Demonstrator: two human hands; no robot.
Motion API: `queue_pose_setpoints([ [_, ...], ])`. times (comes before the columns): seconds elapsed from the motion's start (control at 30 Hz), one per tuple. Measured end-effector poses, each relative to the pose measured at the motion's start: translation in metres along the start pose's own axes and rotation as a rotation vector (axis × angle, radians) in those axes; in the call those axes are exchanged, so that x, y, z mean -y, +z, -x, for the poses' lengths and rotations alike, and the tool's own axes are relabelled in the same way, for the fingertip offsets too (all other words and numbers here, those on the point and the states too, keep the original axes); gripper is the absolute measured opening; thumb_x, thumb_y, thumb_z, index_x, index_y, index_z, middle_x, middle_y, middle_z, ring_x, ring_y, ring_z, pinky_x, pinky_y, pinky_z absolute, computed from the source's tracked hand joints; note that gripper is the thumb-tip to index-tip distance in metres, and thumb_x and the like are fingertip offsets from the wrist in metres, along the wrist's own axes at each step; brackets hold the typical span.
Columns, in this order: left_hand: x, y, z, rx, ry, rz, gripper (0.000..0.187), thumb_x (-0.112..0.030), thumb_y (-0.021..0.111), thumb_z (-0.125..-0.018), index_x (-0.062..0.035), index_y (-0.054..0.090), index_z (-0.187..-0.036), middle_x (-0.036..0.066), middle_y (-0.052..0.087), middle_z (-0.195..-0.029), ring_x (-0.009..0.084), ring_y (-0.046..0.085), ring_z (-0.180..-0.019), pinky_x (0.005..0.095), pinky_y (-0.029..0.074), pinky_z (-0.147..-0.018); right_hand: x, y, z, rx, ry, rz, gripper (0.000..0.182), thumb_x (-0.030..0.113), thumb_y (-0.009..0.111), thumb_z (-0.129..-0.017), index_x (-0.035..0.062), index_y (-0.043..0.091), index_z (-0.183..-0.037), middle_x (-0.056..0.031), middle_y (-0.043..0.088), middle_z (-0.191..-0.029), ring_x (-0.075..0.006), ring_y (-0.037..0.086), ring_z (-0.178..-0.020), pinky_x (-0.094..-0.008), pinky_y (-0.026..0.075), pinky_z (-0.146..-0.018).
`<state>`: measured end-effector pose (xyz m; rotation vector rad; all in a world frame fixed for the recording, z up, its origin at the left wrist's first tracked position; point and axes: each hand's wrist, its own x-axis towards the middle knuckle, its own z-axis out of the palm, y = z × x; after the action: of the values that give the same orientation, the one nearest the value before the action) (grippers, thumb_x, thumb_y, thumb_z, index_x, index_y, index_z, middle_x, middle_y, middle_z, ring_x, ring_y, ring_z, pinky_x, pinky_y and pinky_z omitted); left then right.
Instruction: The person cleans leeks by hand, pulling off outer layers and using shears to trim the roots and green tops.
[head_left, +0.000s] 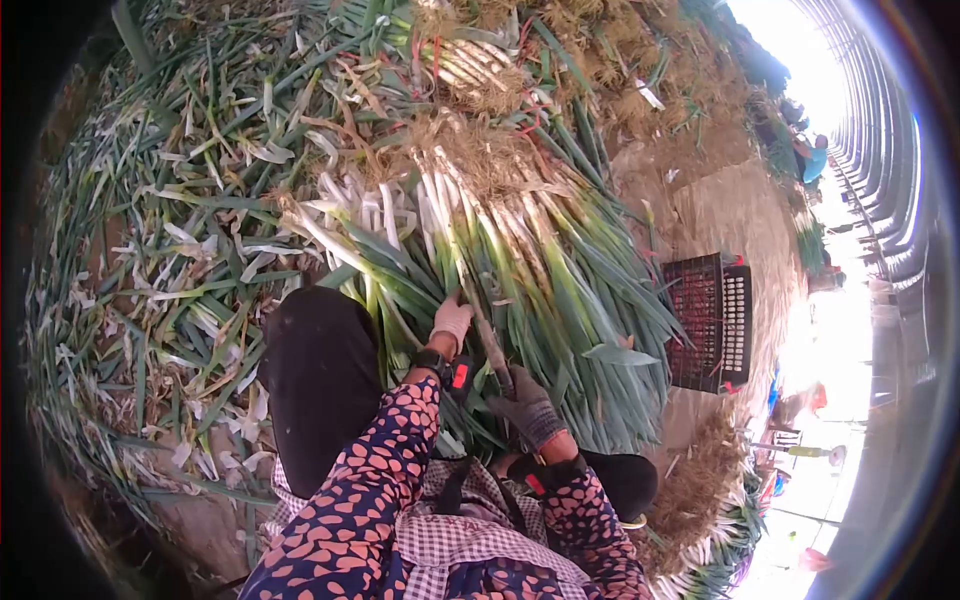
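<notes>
A large pile of green onions point(540, 240) lies in front of me, roots away from me and green leaves toward my lap. My left hand point(453, 322), in a pale glove, is at the near left of the pile with its fingers curled among the stalks. My right hand point(530, 408), in a dark grey glove, is closed around the lower end of a long brownish stalk point(487, 340). That stalk runs up past my left hand over the pile. What my left fingers grip is partly hidden.
Loose leaves and peelings point(190, 260) cover the ground at left. Tied bundles point(470, 65) lie at the top. A dark red and black crate point(708, 322) stands at right. More onions point(715, 545) lie at lower right. A person in blue point(815, 160) is far off.
</notes>
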<state>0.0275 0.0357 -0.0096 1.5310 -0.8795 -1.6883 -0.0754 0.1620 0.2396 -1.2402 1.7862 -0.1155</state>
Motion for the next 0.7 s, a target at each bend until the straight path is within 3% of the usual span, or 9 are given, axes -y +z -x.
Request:
queue_pose_setpoints([
  [0.03, -0.019, 0.001, 0.001, -0.094, -0.061, -0.233, 0.050, -0.019, 0.063, -0.078, -0.0084, 0.052, -0.126, 0.020, 0.060, -0.107, 0.0389, 0.058, -0.099, 0.0375, 0.047, -0.086, -0.003, 0.001, -0.002, -0.029, -0.021, -0.033, 0.060, 0.030, 0.075, -0.070, 0.0051, 0.047, -0.118, -0.0202, 0.061, -0.097, -0.0336, 0.062, -0.092, -0.0419, 0.048, -0.077],
  [0.13, -0.069, 0.001, 0.016, -0.356, 0.194, -0.651, 0.041, -0.022, 0.062, -0.075, -0.0079, 0.059, -0.114, 0.023, 0.061, -0.101, 0.0404, 0.061, -0.092, 0.0470, 0.048, -0.084, -0.020, -0.002, -0.008, -0.092, -0.049, -0.134, 0.058, 0.029, 0.075, -0.071, 0.0047, 0.047, -0.116, -0.0213, 0.061, -0.097, -0.0348, 0.061, -0.091, -0.0415, 0.048, -0.077],
  [0.27, -0.109, 0.001, 0.003, -0.200, -0.136, -0.636, 0.044, -0.027, 0.064, -0.075, -0.0015, 0.060, -0.111, 0.024, 0.059, -0.113, 0.0409, 0.059, -0.101, 0.0457, 0.049, -0.085, -0.035, -0.006, 0.002, -0.027, 0.107, -0.103, 0.060, 0.029, 0.075, -0.071, 0.0039, 0.047, -0.118, -0.0212, 0.061, -0.101, -0.0343, 0.061, -0.092, -0.0404, 0.047, -0.078],
  [0.33, -0.102, -0.004, -0.028, -0.206, -0.214, -0.504, 0.038, -0.031, 0.064, -0.074, 0.0030, 0.067, -0.091, 0.027, 0.064, -0.098, 0.0409, 0.063, -0.093, 0.0451, 0.051, -0.080, -0.022, -0.008, 0.011, -0.035, 0.133, -0.022, 0.060, 0.029, 0.075, -0.071, 0.0044, 0.047, -0.118, -0.0213, 0.061, -0.102, -0.0348, 0.061, -0.092, -0.0403, 0.047, -0.078],
  [0.4, -0.072, -0.019, -0.081, 0.071, -0.502, -0.050, 0.033, -0.026, 0.063, -0.074, 0.0032, 0.067, -0.090, 0.026, 0.065, -0.092, 0.0407, 0.064, -0.090, 0.0443, 0.052, -0.080, -0.017, -0.007, 0.017, -0.064, 0.099, -0.228, 0.059, 0.028, 0.075, -0.071, 0.0044, 0.048, -0.117, -0.0203, 0.061, -0.102, -0.0340, 0.061, -0.094, -0.0400, 0.047, -0.079],
  [0.47, -0.045, -0.021, -0.089, 0.103, -0.028, -0.512, 0.033, -0.023, 0.063, -0.073, 0.0019, 0.065, -0.094, 0.026, 0.064, -0.097, 0.0418, 0.063, -0.092, 0.0440, 0.052, -0.081, -0.025, -0.005, 0.019, -0.085, 0.098, -0.288, 0.058, 0.026, 0.075, -0.071, 0.0040, 0.048, -0.117, -0.0187, 0.061, -0.102, -0.0315, 0.062, -0.094, -0.0390, 0.048, -0.079],
  [0.53, -0.095, 0.008, -0.013, -0.303, -0.153, -0.387, 0.036, -0.022, 0.065, -0.071, 0.0009, 0.063, -0.099, 0.026, 0.063, -0.100, 0.0411, 0.062, -0.095, 0.0436, 0.052, -0.082, -0.045, 0.005, 0.015, -0.091, 0.125, -0.204, 0.058, 0.024, 0.075, -0.071, 0.0031, 0.048, -0.118, -0.0164, 0.062, -0.102, -0.0271, 0.062, -0.093, -0.0372, 0.048, -0.078],
  [0.6, -0.114, 0.013, 0.011, -0.153, -0.152, -0.309, 0.052, -0.022, 0.065, -0.071, 0.0025, 0.054, -0.116, 0.027, 0.062, -0.105, 0.0374, 0.060, -0.103, 0.0409, 0.051, -0.083, -0.039, 0.006, 0.021, -0.109, 0.095, -0.245, 0.060, 0.023, 0.075, -0.071, 0.0029, 0.047, -0.120, -0.0146, 0.062, -0.101, -0.0248, 0.062, -0.091, -0.0363, 0.048, -0.078],
  [0.7, -0.100, 0.009, 0.001, 0.011, -0.361, -0.219, 0.051, -0.028, 0.064, -0.072, 0.0079, 0.059, -0.107, 0.029, 0.060, -0.107, 0.0403, 0.059, -0.104, 0.0420, 0.049, -0.083, -0.036, 0.014, 0.025, -0.097, 0.042, -0.328, 0.062, 0.022, 0.075, -0.070, 0.0033, 0.047, -0.123, -0.0131, 0.063, -0.099, -0.0231, 0.062, -0.089, -0.0351, 0.049, -0.077],
])
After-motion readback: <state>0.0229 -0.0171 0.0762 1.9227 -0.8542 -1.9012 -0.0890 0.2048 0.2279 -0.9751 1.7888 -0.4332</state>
